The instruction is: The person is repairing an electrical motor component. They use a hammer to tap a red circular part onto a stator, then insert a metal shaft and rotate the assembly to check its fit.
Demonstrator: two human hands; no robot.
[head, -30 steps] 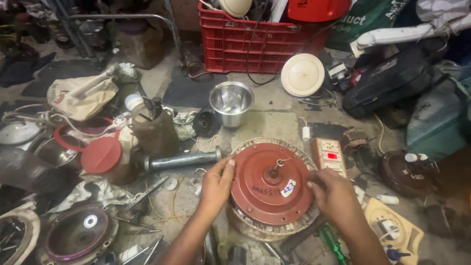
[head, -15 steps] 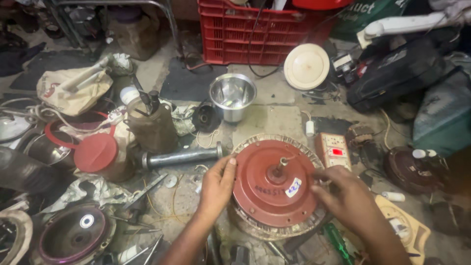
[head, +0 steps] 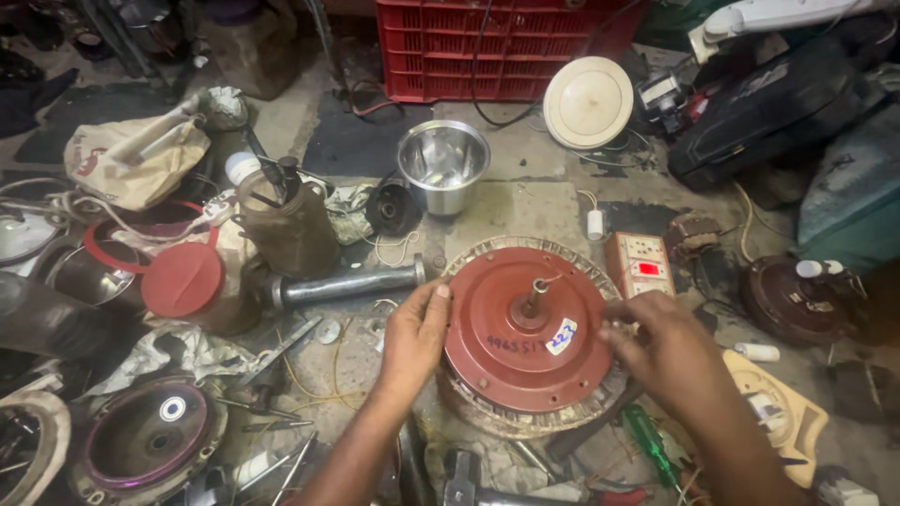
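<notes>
A round red fan motor (head: 525, 333) with a short shaft in its middle lies flat on the concrete floor, its winding ring showing around the rim. My left hand (head: 412, 337) grips its left edge, thumb on top. My right hand (head: 661, 351) holds the right edge with the fingers curled over the rim. A small white sticker sits on the red cover near the shaft.
A steel cup (head: 443, 164) and a red crate (head: 497, 47) stand behind the motor. A metal pipe (head: 347, 281) and a jar with a red lid (head: 183, 279) lie to the left. A switch box (head: 637, 262), a green screwdriver (head: 649, 442) and other motor parts lie about.
The view has tilted down slightly and closer to the motor. Both hands stay on the motor's edges; the right hand has shifted a little along the rim.
</notes>
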